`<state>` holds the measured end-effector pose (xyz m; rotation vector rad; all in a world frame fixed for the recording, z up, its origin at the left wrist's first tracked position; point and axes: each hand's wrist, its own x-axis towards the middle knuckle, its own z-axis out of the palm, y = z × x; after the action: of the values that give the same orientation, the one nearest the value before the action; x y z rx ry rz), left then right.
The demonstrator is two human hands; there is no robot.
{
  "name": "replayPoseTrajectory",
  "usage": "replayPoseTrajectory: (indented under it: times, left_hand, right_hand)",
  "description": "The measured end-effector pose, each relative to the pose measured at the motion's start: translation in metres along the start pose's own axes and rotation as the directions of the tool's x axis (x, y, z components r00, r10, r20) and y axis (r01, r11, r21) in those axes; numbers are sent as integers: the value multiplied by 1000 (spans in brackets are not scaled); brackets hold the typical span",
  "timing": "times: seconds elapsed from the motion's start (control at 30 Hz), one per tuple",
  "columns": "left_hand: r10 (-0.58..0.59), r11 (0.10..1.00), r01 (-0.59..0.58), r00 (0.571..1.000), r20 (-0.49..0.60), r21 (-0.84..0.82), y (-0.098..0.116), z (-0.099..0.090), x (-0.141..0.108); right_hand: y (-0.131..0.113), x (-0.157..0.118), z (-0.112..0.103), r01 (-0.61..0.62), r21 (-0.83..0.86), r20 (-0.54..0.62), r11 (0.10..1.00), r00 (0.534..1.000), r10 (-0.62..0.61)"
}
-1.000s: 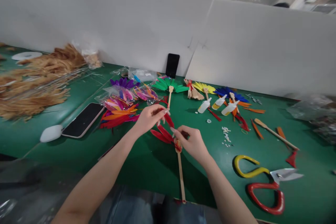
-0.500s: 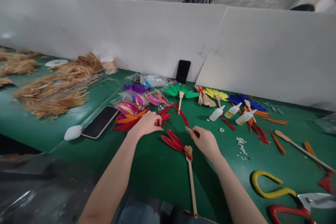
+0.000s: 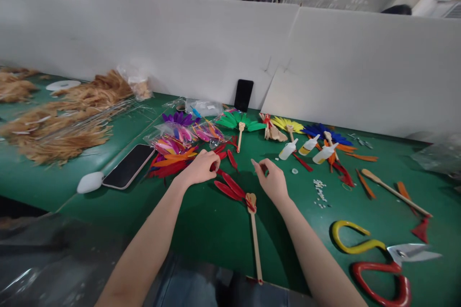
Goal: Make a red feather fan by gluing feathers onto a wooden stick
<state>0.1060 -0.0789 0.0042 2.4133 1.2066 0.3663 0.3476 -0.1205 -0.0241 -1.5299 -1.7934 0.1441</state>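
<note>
My left hand (image 3: 201, 166) hovers low beside a pile of red and orange feathers (image 3: 172, 163), its fingers curled in. What they hold, if anything, is hidden. My right hand (image 3: 272, 180) is raised over the table with thumb and forefinger apart, and I see nothing between them. Between the hands, a short loose red feather (image 3: 232, 159) lies on the green table. Nearer me lies a wooden fan handle (image 3: 255, 240), with red thread at its carved head and two red feathers (image 3: 230, 187) fanning out to the left.
Finished-looking green (image 3: 240, 122), yellow and blue feather fans lie behind, with glue bottles (image 3: 288, 149) in front. Large scissors (image 3: 382, 254) and small white beads (image 3: 319, 193) are at right. A phone (image 3: 128, 166) and brown fibre bundles (image 3: 68, 127) lie left. A white board (image 3: 173, 43) stands behind.
The view has shifted slightly. My right fingertips have come away from the short red feather, which now lies further left, closer to my left hand.
</note>
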Motion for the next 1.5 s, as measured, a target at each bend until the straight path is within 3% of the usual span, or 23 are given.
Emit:
replayPoseTrajectory:
  times: [0.17, 0.27, 0.4, 0.57, 0.8, 0.93, 1.1, 1.37, 1.5]
  left_hand:
    - [-67, 998, 67, 998, 22, -8, 3, 2, 1]
    - [-101, 995, 100, 994, 32, 17, 1, 6, 3]
    - [-79, 996, 80, 996, -27, 43, -4, 8, 5]
    - [-103, 995, 104, 990, -92, 3, -8, -2, 5]
    - [-174, 968, 128, 963, -207, -218, 1, -15, 2]
    - [-157, 908, 69, 970, -184, -412, 11, -19, 0]
    - [-155, 861, 51, 974, -165, -507, 22, -21, -1]
    - [-255, 725, 40, 943, -214, -688, 24, -17, 2]
    - [-278, 709, 43, 935, -222, -704, 25, -13, 4]
  right_hand:
    - [-1, 0, -4, -46, 122, -30, 991, 998, 50]
    - [-1, -1, -4, -68, 163, 20, 984, 998, 65]
    - [-2, -1, -8, -98, 217, 94, 971, 992, 79]
    - [-4, 0, -9, -140, 333, 69, 932, 990, 124]
    - [-8, 3, -14, -219, 552, 130, 805, 976, 176]
    - [-15, 5, -21, -256, 623, 150, 739, 967, 208]
    - [-21, 7, -26, -326, 695, 206, 641, 944, 257]
    - [-16, 9, -28, -346, 820, 324, 456, 937, 128]
    - [-16, 11, -30, -376, 821, 353, 429, 926, 134]
